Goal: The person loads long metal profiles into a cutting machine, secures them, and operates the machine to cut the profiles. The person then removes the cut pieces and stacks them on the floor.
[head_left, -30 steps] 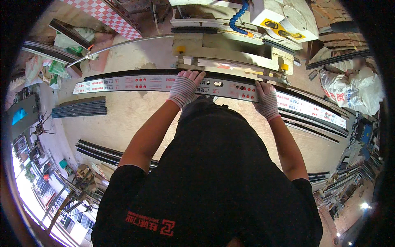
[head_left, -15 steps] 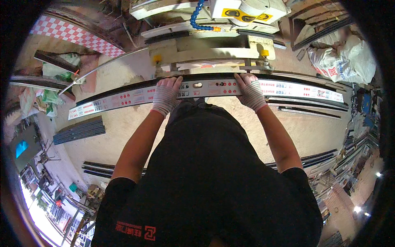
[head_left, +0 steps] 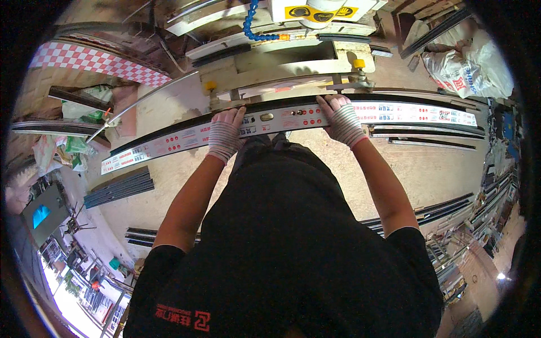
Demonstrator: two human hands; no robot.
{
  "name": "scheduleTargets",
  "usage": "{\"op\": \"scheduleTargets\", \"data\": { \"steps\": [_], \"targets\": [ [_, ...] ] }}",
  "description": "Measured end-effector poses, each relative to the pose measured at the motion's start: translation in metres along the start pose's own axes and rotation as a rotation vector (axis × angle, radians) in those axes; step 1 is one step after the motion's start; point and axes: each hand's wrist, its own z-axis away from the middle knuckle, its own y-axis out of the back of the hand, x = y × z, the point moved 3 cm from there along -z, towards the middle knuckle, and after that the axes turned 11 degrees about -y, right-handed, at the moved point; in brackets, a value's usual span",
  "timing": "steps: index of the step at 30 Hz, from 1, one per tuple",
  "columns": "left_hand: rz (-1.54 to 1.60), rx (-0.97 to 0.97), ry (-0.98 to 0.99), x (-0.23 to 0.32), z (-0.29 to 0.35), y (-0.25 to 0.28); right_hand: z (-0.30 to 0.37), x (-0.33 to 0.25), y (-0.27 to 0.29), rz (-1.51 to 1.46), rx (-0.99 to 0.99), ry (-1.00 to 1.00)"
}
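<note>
A long metal profile (head_left: 287,120) with white printed film on its face and a dark far edge runs crosswise in front of me. An oblong slot and a smaller dark hole show near its middle, between my hands. My left hand (head_left: 225,134), in a striped knit glove, is closed over the profile just left of the slot. To the right of the holes, my right hand (head_left: 342,119), gloved alike, grips it with the fingers over the far edge. Both thumbs are mostly hidden. The profile lies close to the near side of a pale machine (head_left: 265,79).
On the machine are a blue segmented hose (head_left: 248,23) and two yellow knobs, one at the right (head_left: 359,63). Bundled dark profiles (head_left: 119,187) lie at left; more dark bars (head_left: 434,209) are at right. White sacks (head_left: 470,70) sit at the far right.
The whole view has tilted slightly, so the profile's left end appears lower and its right end a little higher. Both hands keep their grip at the same places on it.
</note>
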Motion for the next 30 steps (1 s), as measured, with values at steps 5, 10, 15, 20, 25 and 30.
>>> {"op": "scheduleTargets", "data": {
  "steps": [5,10,15,20,25,30],
  "targets": [
    [0.037,0.013,-0.020,-0.001,0.000,-0.002,-0.001,0.002,-0.001,0.015,-0.018,0.009],
    [-0.007,0.059,-0.022,0.000,0.001,-0.001,-0.001,-0.007,0.009,-0.148,0.033,0.074],
    [-0.015,0.032,-0.012,-0.002,0.001,-0.003,0.005,-0.045,0.001,-0.261,0.209,0.084],
    [-0.012,0.016,-0.003,-0.002,0.000,-0.004,0.017,-0.066,-0.020,-0.256,0.318,0.076],
    [-0.007,-0.016,0.017,0.000,-0.001,-0.003,0.024,-0.061,-0.032,-0.214,0.351,0.148],
    [-0.015,-0.027,0.022,0.000,-0.001,-0.003,0.024,-0.061,-0.032,-0.227,0.336,0.160]
  ]
}}
